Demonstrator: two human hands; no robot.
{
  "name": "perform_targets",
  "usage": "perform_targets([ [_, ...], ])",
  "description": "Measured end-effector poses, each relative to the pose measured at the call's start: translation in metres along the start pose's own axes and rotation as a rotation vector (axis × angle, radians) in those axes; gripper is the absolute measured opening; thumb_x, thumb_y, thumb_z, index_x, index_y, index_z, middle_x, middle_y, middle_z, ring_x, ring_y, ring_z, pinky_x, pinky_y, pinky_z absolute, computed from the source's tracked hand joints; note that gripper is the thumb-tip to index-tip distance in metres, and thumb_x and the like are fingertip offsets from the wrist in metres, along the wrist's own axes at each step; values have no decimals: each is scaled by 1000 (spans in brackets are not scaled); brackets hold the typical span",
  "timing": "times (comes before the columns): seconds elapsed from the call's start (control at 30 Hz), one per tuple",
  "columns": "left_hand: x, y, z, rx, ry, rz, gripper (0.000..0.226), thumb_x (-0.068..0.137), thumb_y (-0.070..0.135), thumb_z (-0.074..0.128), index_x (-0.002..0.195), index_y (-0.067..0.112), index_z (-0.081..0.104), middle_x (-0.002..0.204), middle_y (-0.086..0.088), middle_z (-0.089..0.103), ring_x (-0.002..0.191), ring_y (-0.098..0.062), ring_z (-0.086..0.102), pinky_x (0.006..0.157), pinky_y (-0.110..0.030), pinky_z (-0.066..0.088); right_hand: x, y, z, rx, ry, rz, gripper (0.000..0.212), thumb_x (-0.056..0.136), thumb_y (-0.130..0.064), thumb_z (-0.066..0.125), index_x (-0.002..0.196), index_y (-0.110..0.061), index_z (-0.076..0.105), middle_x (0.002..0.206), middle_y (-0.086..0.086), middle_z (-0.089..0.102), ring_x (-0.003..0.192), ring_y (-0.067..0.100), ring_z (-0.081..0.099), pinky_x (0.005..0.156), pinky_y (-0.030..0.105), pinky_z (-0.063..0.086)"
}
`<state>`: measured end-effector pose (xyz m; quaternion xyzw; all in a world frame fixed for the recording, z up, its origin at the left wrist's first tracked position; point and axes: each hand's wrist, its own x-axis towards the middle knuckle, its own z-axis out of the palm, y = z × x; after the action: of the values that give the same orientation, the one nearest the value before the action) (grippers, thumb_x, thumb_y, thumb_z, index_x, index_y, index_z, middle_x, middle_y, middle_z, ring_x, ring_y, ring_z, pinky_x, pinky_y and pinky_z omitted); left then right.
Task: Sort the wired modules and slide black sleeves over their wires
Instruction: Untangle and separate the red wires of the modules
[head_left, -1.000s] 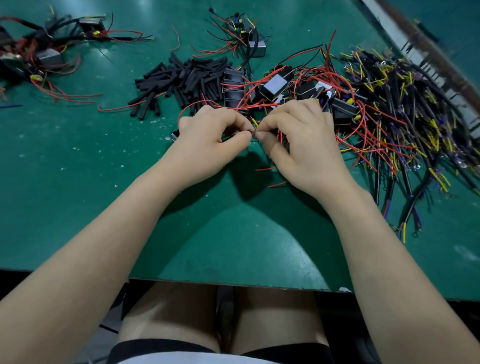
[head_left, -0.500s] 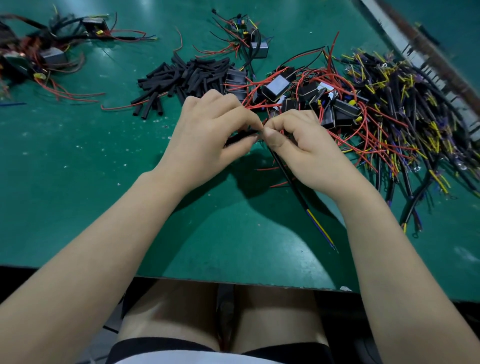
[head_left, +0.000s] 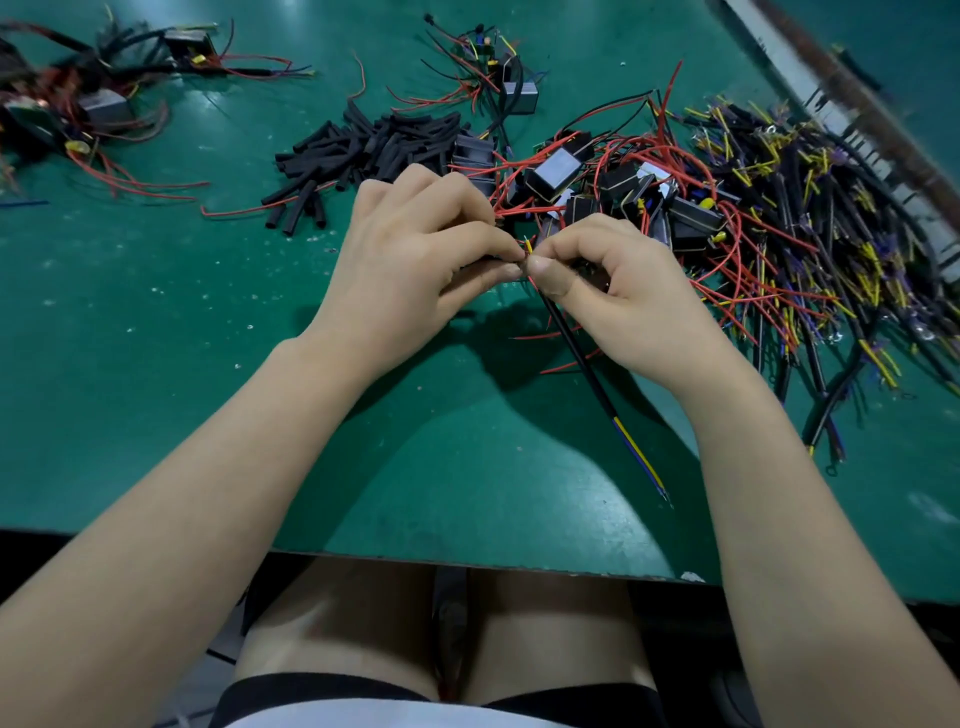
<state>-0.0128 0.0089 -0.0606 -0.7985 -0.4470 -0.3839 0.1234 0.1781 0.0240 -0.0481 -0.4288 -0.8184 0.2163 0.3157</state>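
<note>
My left hand and my right hand meet fingertip to fingertip over the green table. My right hand pinches a black-sleeved cable whose yellow and blue wire ends trail toward me. A short yellow wire tip pokes up between the two thumbs. My left hand pinches at the same spot; what it holds is mostly hidden under its fingers. A pile of wired modules with red wires lies just behind my hands. Loose black sleeves are heaped behind my left hand.
A large bundle of black cables with yellow and blue ends covers the right side. More wired modules lie at the far left and at the back centre. The table's front edge runs above my knees.
Both hands shifted slightly right and stayed joined. The black-sleeved cable, hidden a second ago, now hangs from my right hand toward the table edge, and a yellow wire tip shows between the thumbs.
</note>
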Motion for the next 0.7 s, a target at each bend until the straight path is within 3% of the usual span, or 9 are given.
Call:
perform_targets([
  [0.17,-1,3,1,4,-27,-7,23,94,40,57,93,23,73,91,0,62,88,-20,47,72,-35,27,1,5,1,-11,4,-33,12,94,-18,60,97,-10,69,94,-1,58,98,27,56,86,35,43],
  [0.37,0,7,1,-46,-12,-57,24,95,36,56,92,19,73,90,0,63,87,-24,51,74,-36,28,1,4,1,-30,60,-102,10,92,-12,62,95,-5,69,91,-2,56,88,19,54,78,26,38],
  [0.5,0,9,1,-230,-48,-228,23,91,34,58,88,17,73,90,-1,63,88,-19,49,78,-42,33,1,3,4,-156,122,-210,8,89,-5,62,91,-2,69,93,5,61,91,31,57,82,38,45],
  [0.7,2,13,-2,-328,-124,-362,19,89,33,57,86,21,71,89,5,59,91,-12,47,86,-45,37,0,3,5,-182,152,-255,8,88,-5,62,90,0,69,93,12,63,89,33,57,78,44,46],
])
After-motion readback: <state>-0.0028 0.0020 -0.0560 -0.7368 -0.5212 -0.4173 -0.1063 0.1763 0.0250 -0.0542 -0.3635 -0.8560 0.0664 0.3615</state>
